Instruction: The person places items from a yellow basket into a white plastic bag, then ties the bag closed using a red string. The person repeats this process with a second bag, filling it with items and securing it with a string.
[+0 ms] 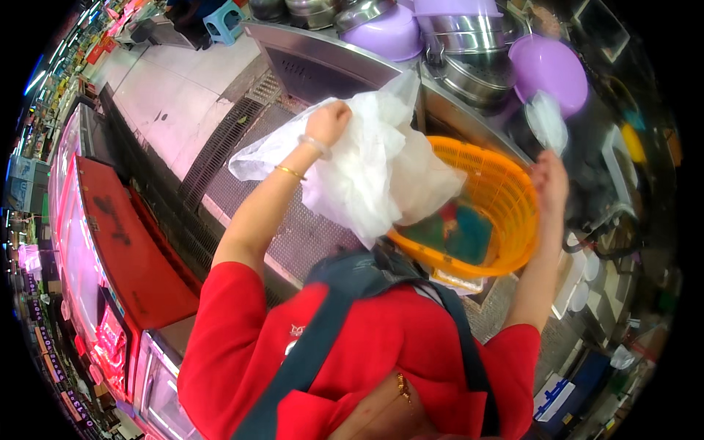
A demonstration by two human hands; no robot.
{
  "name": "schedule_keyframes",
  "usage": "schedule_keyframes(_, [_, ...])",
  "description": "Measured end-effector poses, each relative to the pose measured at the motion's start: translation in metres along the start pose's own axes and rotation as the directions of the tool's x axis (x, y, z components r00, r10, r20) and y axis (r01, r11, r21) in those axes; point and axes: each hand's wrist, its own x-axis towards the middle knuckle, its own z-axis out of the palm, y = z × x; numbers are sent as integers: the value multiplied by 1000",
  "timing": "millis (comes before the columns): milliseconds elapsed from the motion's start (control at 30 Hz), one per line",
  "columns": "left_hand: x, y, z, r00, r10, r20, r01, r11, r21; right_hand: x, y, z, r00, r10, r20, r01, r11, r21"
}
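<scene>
My left hand [330, 122], with a pale bangle and a gold-coloured bracelet at its wrist, grips a bunch of white plastic sheeting or bags [357, 176]. The sheeting hangs wide and partly overlaps the rim of an orange plastic basket [514, 220]. Blue-green, green and red items [467, 234] lie inside the basket. To the right, my right hand [550, 173] is raised over the basket's right rim, its fingers bent, close to a small translucent plastic bag [547, 124]. Blur hides whether the fingers hold that bag.
Lilac plastic basins [550, 71] and stacked steel pots [476, 82] stand beyond the basket. A metal panel [324, 66] stands at the top. A red-sided display case [132, 242] is at the left, beside a floor grate [220, 148]. Near a blue stool [224, 23], a person's dark-clothed legs show.
</scene>
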Motion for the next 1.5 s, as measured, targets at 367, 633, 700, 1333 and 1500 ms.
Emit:
schedule_keyframes(367, [-97, 36, -49, 671, 681, 292, -732, 671, 117, -112, 169, 155, 753, 408, 515, -184, 883, -431])
schedule_keyframes(633, [-58, 19, -66, 992, 111, 66, -92, 965, -246, -18, 37, 169, 949, 21, 316, -39, 998, 50])
schedule_keyframes(700, [-39, 44, -90, 993, 106, 52, -80, 928, -363, -5, 6, 166, 941, 1, 337, -39, 994, 105])
schedule_keyframes(1333, [65, 88, -155, 997, -75, 6, 14, 106, -994, -4, 13, 181, 741, -336, 581, 402, 916, 17])
schedule_keyframes(1500, [103, 106, -198, 992, 120, -40, -26, -118, -993, 13, 31, 166, 815, -224, 535, 244, 969, 33])
